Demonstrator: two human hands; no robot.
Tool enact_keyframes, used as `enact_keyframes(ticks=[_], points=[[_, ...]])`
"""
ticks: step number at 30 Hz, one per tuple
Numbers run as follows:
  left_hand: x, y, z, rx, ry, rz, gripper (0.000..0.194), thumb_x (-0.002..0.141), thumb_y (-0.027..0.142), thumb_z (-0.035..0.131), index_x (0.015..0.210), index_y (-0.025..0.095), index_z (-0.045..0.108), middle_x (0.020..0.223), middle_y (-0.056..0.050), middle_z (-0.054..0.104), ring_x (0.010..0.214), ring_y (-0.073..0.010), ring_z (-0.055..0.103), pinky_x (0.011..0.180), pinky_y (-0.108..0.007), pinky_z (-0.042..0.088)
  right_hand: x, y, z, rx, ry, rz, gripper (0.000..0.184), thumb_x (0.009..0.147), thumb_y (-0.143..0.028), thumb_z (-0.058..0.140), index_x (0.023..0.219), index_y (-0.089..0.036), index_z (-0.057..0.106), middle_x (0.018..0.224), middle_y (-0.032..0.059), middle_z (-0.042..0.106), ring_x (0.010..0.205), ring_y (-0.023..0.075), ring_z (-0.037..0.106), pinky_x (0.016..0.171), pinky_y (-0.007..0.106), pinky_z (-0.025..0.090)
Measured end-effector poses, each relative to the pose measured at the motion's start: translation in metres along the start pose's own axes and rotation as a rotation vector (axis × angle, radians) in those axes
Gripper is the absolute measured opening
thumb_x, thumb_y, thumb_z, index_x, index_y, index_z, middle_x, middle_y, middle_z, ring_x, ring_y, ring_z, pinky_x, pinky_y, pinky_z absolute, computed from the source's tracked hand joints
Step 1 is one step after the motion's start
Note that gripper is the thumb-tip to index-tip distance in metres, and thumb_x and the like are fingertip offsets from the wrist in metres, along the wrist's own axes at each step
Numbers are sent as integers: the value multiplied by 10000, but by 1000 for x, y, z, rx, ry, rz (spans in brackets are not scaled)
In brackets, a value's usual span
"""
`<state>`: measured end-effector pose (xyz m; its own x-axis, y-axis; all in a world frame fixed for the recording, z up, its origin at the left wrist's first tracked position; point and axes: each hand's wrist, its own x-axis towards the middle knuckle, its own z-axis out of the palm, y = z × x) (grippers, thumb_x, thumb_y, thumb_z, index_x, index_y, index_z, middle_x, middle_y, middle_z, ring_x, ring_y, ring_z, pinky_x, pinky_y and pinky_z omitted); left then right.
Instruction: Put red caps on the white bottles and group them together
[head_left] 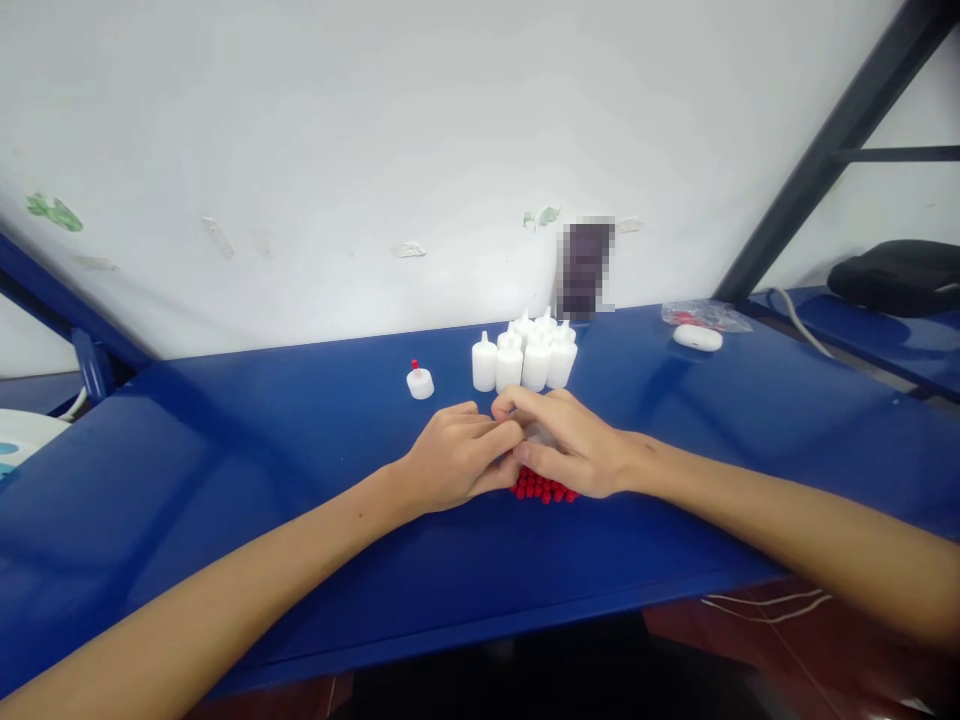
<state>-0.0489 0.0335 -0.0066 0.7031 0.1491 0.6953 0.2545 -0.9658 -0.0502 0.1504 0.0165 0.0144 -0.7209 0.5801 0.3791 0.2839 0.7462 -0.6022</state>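
Observation:
Over the middle of the blue table [300, 440], my two hands meet at the fingertips. My right hand [574, 445] is closed around a white bottle [540, 434], of which only a small patch shows between thumb and fingers. Pinched together against it are the fingers of my left hand [465, 455]; anything small in them is hidden. Beneath my right hand lies a pile of small red caps [544, 488], partly covered by it. Several white nozzle bottles [510, 365] stand uncapped just beyond my hands. Left of them is a short white bottle with a red-capped tip [421, 383].
A dark, pixelated object [585, 270] leans on the wall behind the bottles. At the back right are a white earbud case [697, 338] and a clear plastic bag [705, 316] with red bits inside. Dark metal posts [817, 150] frame the table.

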Motion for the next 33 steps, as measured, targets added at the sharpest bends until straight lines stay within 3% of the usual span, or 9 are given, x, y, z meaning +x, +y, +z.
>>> enact_keyframes(ticks=[2,4,8,11,14,19,26,30,33], points=[[-2,-3,0,-83,54,-83,237,982,265,439,760,197,483,566,44,529,478,-101,432,530,-255,334,0,3,-2,-22,31,11,213,929,-344,456,1085,-199,444,604,-77,484,501,105,409,526,248,299],[-4,-11,-3,-161,150,-262,239,978,276,456,754,196,485,554,55,492,465,-87,406,502,-233,324,-1,7,-4,-61,118,53,247,966,-392,430,1107,-192,463,603,-75,471,517,108,406,545,254,297],[-11,-43,-17,-274,491,-722,329,991,322,436,687,199,425,524,59,438,448,-79,375,471,-221,316,-2,12,-11,-91,288,163,221,965,-392,448,1007,-187,517,585,-71,460,519,107,413,569,262,305],[-19,-68,-29,-231,581,-848,374,953,312,472,607,196,390,494,52,423,446,-78,366,477,-227,320,-1,12,-12,-84,307,237,164,920,-330,477,891,-184,544,555,-63,472,502,110,431,556,264,303],[-25,-82,-36,-185,528,-903,396,899,298,512,544,192,372,459,50,391,432,-73,328,455,-236,277,0,9,-11,-79,304,307,136,868,-299,506,818,-182,555,515,-65,466,466,106,408,537,262,298],[-30,-84,-31,-224,453,-911,420,839,317,547,504,194,326,449,56,314,432,-67,278,452,-245,221,-2,10,-11,-70,374,325,91,812,-247,508,777,-182,560,529,-45,516,498,130,487,578,279,358],[-31,-84,-26,-248,374,-923,481,828,376,615,487,189,332,475,53,296,449,-67,275,460,-231,217,-3,9,-13,-128,255,142,203,795,-112,407,967,-201,471,788,-7,536,622,134,463,628,287,384],[-32,-86,-26,-222,342,-934,460,838,420,629,497,174,442,482,35,402,467,-79,354,468,-224,267,-1,8,-9,-183,203,121,244,924,-212,467,1167,-192,456,913,26,583,657,130,490,632,279,404],[-32,-84,-26,-208,349,-909,449,851,417,619,509,167,471,503,22,464,483,-84,389,479,-224,293,-1,11,-7,-174,294,159,293,896,-297,589,1166,-193,544,818,-5,604,622,120,510,612,265,407]])
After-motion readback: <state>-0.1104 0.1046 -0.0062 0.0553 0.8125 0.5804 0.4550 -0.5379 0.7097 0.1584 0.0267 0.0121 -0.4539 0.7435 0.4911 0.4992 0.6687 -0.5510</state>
